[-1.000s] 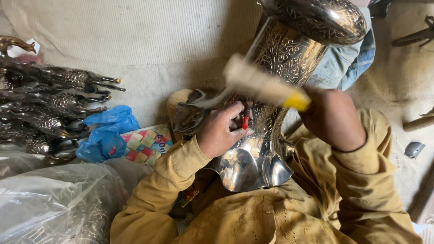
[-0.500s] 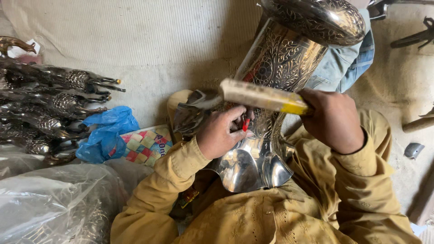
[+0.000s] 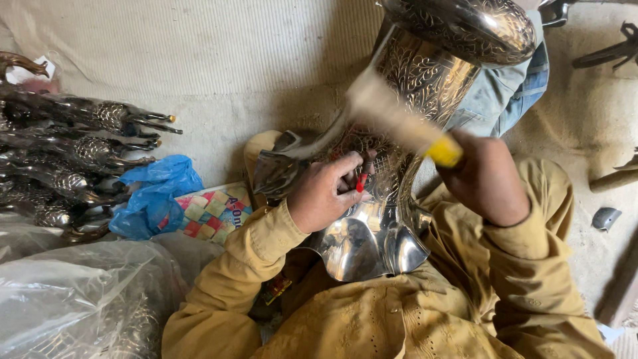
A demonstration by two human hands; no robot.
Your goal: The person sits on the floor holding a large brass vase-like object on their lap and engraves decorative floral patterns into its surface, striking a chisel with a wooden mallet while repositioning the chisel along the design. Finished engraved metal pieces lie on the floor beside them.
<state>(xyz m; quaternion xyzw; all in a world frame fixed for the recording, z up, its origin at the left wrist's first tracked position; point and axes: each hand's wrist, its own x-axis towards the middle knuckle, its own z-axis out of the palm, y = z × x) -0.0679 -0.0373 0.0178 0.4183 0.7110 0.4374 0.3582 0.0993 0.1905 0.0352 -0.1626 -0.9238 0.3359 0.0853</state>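
Pale floor matting is lying behind; at centre frame the left hand [image 3: 325, 196] is pinching a chisel [image 3: 363, 178] against the engraved metal vase [image 3: 425, 80], right hand [image 3: 488, 179] gripping the blurred hammer [image 3: 332, 143]; keeping the chisel steady matters.

The hammer [image 3: 372, 119] in my right hand [image 3: 488, 179] is a smear; its head [image 3: 276, 169] is barely readable and the handle fades into a pale streak. My left hand [image 3: 325, 196] covers most of the small red-marked tool [image 3: 362, 179], so I cannot tell its tip or where it meets the vase [image 3: 425, 80]. The vase's top runs off the upper edge. The metal figures [image 3: 73, 153] are cut by the left edge. What lies inside the clear plastic bag [image 3: 73, 306] is too hazy to make out.
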